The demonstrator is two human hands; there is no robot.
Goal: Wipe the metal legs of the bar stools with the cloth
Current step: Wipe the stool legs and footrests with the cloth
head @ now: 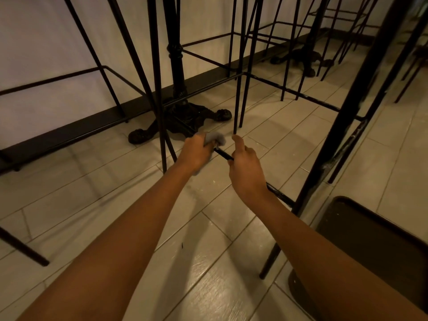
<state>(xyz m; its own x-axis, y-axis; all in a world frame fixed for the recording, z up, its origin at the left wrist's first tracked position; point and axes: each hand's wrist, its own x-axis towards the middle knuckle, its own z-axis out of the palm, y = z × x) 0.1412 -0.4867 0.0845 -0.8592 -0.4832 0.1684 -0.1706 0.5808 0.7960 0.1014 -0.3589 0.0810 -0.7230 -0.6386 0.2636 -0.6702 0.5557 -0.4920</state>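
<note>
The left hand (196, 154) squeezes the grey cloth (216, 138) round the low black bar (223, 154) of a stool, so it can rub the metal. The right hand (245, 167) grips the same bar just beside it — 1 finger up — likely to stop the stool sliding.

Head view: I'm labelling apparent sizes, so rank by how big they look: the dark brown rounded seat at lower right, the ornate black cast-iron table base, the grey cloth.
1. Dark brown rounded seat, nearest the camera, so inflated.
2. Ornate black cast-iron table base.
3. Grey cloth, partly hidden by the left hand.
</note>
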